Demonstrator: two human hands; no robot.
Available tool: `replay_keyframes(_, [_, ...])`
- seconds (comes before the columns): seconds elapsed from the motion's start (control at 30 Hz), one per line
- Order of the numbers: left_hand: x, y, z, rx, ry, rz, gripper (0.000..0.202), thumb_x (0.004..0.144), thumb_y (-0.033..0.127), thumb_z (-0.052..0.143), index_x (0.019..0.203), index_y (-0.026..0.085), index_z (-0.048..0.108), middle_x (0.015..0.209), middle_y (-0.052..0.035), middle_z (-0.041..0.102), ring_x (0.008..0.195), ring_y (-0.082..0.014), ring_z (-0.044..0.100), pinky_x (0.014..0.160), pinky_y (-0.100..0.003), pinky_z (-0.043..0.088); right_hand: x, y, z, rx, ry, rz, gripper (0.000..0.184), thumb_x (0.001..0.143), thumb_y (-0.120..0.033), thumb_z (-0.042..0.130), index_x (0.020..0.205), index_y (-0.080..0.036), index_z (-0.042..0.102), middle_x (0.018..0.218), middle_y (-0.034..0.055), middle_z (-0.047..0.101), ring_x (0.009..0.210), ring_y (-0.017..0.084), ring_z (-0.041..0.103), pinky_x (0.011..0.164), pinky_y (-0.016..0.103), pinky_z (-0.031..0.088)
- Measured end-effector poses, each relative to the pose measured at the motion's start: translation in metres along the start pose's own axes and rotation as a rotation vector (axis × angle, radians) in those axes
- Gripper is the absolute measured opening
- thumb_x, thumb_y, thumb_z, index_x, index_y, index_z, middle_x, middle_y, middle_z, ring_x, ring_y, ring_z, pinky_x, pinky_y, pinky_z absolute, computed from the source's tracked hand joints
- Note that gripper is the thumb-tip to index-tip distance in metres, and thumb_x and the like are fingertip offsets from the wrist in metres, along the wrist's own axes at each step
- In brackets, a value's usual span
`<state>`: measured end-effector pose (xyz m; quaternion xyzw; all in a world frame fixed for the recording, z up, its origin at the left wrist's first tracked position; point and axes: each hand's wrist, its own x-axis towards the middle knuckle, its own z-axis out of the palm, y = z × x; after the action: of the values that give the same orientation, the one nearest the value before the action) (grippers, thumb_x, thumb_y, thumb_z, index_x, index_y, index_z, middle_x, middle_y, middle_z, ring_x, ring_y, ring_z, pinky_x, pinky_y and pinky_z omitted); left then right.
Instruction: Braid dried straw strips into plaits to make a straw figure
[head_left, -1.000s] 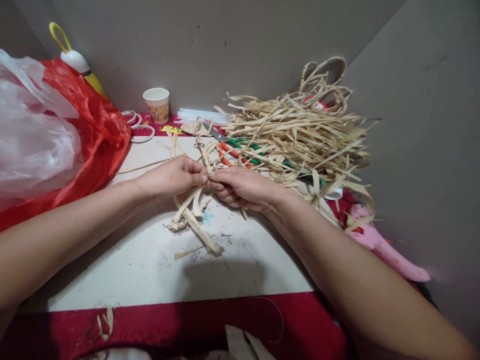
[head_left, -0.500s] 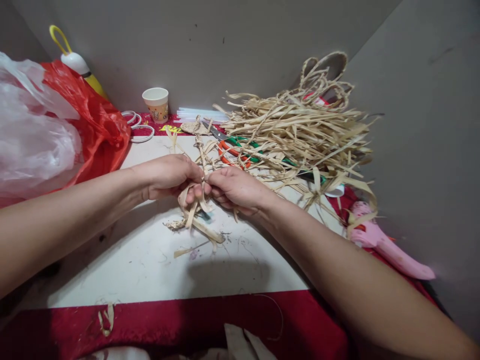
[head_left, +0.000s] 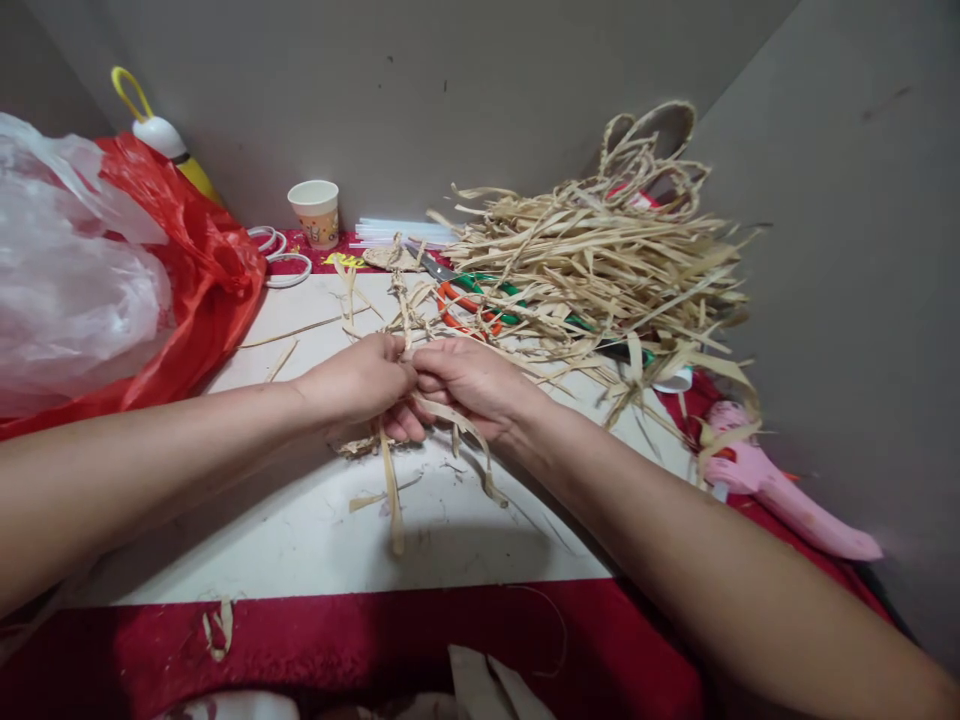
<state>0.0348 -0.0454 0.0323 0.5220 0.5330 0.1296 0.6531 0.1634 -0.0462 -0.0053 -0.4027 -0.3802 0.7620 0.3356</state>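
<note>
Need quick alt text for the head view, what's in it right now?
Both hands, left hand and right hand, pinch straw strips together over a white board. Behind lie a straw pile, scissors and a paper cup.

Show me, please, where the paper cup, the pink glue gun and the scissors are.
paper cup (head_left: 314,212), head view, on its side wall.
pink glue gun (head_left: 780,500), head view, on its body.
scissors (head_left: 459,304), head view, on the orange handle.

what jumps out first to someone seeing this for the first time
The two hands meet mid-table, the left hand and right hand pinching pale straw strips that trail toward the near edge. Behind them at back right sprawls a big heap of straw, with orange-handled scissors half buried at its foot. At far left a red plastic bag bulges.
</note>
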Motion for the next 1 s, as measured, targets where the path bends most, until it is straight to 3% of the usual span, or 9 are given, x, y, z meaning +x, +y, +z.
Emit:
replay_keyframes(0.13, [-0.005,0.0,0.005,0.036,0.026,0.039,0.009,0.085,0.008,0.047,0.089,0.015,0.051,0.053,0.0004,0.062,0.05,-0.0151,0.065,0.045,-0.021,0.049,0.001,0.0,-0.001,-0.024,0.013,-0.002,0.027,0.069,-0.012,0.053,0.048,-0.018,0.036,0.038,-0.0093,0.027,0.031,0.002,0.02,0.031,0.014,0.014])
replay_keyframes(0.23, [-0.011,0.001,0.006,-0.062,0.011,0.013,0.005,0.086,0.013,0.05,0.088,0.014,0.054,0.061,-0.0014,0.065,0.05,-0.0125,0.064,0.045,-0.019,0.048,0.001,-0.003,-0.004,-0.008,-0.022,0.0,0.023,0.071,-0.013,0.053,0.051,-0.016,0.042,0.038,-0.0102,0.025,0.031,0.002,0.017,0.029,0.014,0.014])
replay_keyframes(0.4, [-0.021,-0.001,-0.007,-0.173,-0.005,-0.073,0.02,0.089,0.026,0.048,0.083,0.011,0.059,0.078,-0.0075,0.07,0.058,-0.0122,0.066,0.053,-0.021,0.052,0.001,-0.009,-0.008,0.06,-0.046,-0.015,0.026,0.07,-0.014,0.061,0.052,-0.016,0.043,0.042,-0.0103,0.025,0.032,0.002,0.018,0.028,0.013,0.016])
replay_keyframes(0.67, [-0.02,0.002,-0.049,0.007,0.005,-0.039,0.021,0.086,0.017,0.048,0.066,0.014,0.056,0.05,-0.0034,0.062,0.037,-0.0093,0.053,0.039,-0.019,0.041,0.003,-0.013,-0.015,0.081,-0.084,0.087,0.008,0.074,-0.013,0.055,0.066,-0.013,0.054,0.042,-0.0096,0.03,0.031,0.003,0.021,0.027,0.011,0.02])
replay_keyframes(1.0, [-0.039,0.005,-0.077,0.357,-0.04,-0.118,0.027,0.084,0.03,0.049,0.061,0.018,0.053,0.052,-0.0003,0.062,0.04,-0.0094,0.05,0.044,-0.021,0.037,0.007,-0.01,-0.021,0.087,-0.11,0.183,0.012,0.073,-0.014,0.056,0.062,-0.014,0.051,0.043,-0.0076,0.032,0.035,0.002,0.019,0.029,0.01,0.015])
